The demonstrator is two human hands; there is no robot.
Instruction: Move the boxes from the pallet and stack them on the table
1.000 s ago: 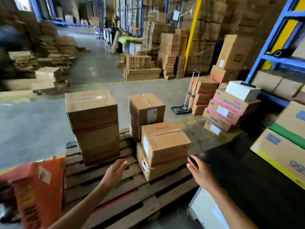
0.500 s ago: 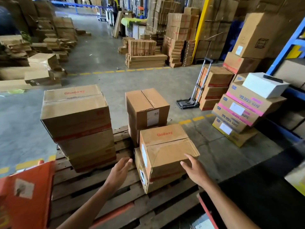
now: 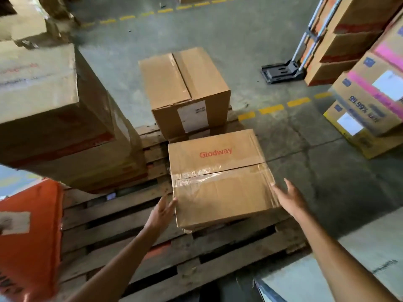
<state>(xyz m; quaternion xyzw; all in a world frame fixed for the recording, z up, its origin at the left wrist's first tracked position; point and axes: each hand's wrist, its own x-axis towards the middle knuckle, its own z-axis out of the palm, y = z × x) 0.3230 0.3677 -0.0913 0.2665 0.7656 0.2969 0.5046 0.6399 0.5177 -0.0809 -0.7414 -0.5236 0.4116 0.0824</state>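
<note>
A taped brown box marked "Glodway" point(image 3: 220, 177) tops a short stack near the middle of the wooden pallet point(image 3: 135, 240). My left hand point(image 3: 162, 211) touches its near left corner, fingers apart. My right hand point(image 3: 289, 198) is flat against its right edge, fingers spread. Neither hand has lifted it. Behind it stands a plain brown box with a white label point(image 3: 185, 88). A taller stack of brown boxes point(image 3: 54, 118) fills the pallet's left side.
An orange carton point(image 3: 28, 236) sits at the lower left. Pink-striped boxes point(image 3: 370, 101) are stacked on the floor at right, with a hand truck point(image 3: 283, 70) and more cartons behind. A pale flat surface point(image 3: 349, 271) shows at the lower right. Yellow dashes mark the concrete floor.
My view dropped and closed in on the pallet. Both hands moved forward from the air to the sides of the Glodway box, left at its near corner, right on its right edge.
</note>
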